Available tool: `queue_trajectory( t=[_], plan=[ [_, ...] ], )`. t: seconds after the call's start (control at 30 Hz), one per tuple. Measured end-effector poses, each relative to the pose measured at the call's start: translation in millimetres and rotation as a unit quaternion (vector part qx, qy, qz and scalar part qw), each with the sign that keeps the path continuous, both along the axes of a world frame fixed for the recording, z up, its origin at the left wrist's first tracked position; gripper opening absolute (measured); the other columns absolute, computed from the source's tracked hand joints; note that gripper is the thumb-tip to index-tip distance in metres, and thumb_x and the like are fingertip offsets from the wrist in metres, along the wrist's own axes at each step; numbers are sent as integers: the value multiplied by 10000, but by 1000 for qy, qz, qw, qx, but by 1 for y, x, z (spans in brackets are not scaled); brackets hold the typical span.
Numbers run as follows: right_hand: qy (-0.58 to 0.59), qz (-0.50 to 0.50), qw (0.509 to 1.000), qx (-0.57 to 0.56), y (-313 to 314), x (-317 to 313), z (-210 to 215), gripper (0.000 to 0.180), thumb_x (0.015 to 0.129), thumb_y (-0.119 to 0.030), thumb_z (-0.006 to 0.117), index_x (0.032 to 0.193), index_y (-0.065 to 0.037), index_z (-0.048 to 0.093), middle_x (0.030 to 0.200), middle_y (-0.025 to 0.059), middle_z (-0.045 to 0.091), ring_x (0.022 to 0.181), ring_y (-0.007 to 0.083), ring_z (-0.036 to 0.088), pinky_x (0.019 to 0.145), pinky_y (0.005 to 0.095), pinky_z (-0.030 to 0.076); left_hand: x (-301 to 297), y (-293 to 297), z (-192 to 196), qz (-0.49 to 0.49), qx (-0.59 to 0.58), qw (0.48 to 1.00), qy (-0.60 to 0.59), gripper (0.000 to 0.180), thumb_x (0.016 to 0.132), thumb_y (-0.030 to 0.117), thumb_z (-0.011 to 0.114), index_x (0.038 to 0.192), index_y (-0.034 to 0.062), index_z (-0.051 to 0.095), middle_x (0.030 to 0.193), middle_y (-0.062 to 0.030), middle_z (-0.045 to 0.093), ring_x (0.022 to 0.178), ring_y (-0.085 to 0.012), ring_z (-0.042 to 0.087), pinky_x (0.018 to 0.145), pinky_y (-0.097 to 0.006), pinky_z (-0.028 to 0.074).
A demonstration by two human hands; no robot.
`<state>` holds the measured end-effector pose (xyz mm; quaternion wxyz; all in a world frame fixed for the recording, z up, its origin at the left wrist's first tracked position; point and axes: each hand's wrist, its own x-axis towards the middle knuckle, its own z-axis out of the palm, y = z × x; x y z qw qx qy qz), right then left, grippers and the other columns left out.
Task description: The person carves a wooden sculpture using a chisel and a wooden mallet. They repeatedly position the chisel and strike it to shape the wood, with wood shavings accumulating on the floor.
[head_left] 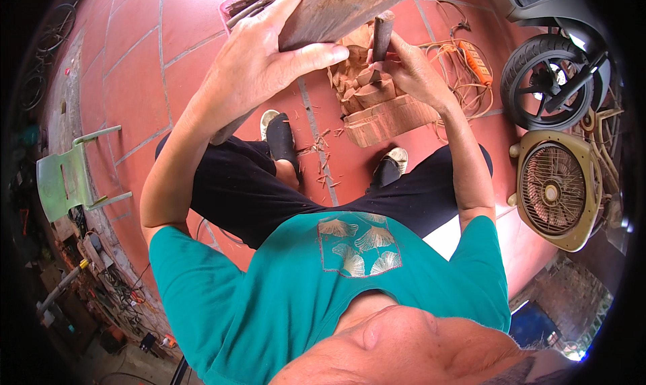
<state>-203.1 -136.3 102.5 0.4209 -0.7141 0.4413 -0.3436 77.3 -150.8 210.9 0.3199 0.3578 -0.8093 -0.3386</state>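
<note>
A flat grey-brown wooden mallet point(343, 8) is gripped by the left hand point(259, 62), fingers wrapped over it, its long axis slanting from lower left to upper right. A dark, round-handled chisel point(382, 35) is clasped upright in the right hand point(410, 72), its lower end pointed down into the pale brown carved wood block point(383, 112) standing on the red tiled floor point(134, 82) between the feet.

Home yard workshop, wood shavings point(321, 158), scooter wheel point(546, 81)

Left hand point(259, 59) raised, fingers clamped; right hand point(410, 69) curled shut; both forearms extended.
</note>
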Motion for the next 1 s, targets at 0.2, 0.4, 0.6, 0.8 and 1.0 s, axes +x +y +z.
queue_trajectory(
  t=[0.2, 0.4, 0.6, 0.8, 1.0],
  plan=[
    [19, 12, 1000, -14, -2, -3, -3, 309, 886, 54, 669, 1151, -33, 534, 977, 114, 616, 888, 259, 657, 840, 386, 556, 4, -2, 1, -2, 12, 979, -204, 582, 875, 379, 793, 1285, 30, 572, 871, -117, 640, 744, -179, 630, 684, -363, 496],
    [20, -2, 999, -33, 2, 8, 6, 306, 876, 68, 650, 1142, -32, 536, 966, 135, 621, 868, 274, 660, 809, 388, 549, 6, -1, -3, 8, -35, 998, -50, 599, 863, 403, 792, 1255, 17, 554, 825, -194, 637, 754, -322, 643, 713, -395, 503],
    [38, -15, 999, -14, -4, -4, -9, 248, 900, 43, 626, 1123, -28, 545, 931, 132, 635, 843, 258, 680, 776, 389, 538, -1, 0, 6, 7, 28, 972, -232, 586, 872, 433, 769, 1198, -2, 552, 913, -258, 677, 900, -429, 675, 790, -454, 510],
    [21, -16, 1000, -7, -3, -8, 5, 282, 940, 54, 577, 1200, -35, 513, 964, 89, 655, 891, 192, 686, 781, 353, 548, 12, -3, -8, 16, -17, 986, -166, 700, 859, 450, 786, 1338, -2, 548, 874, -228, 681, 774, -331, 692, 769, -409, 531],
    [-69, 1, 993, 99, -1, -10, 10, 348, 980, 16, 581, 1310, -53, 496, 1017, 50, 656, 980, 149, 661, 883, 337, 542, 17, -6, -9, 23, -11, 990, -137, 707, 862, 438, 796, 1352, -9, 549, 927, -196, 690, 798, -253, 685, 774, -394, 535]
  ],
)
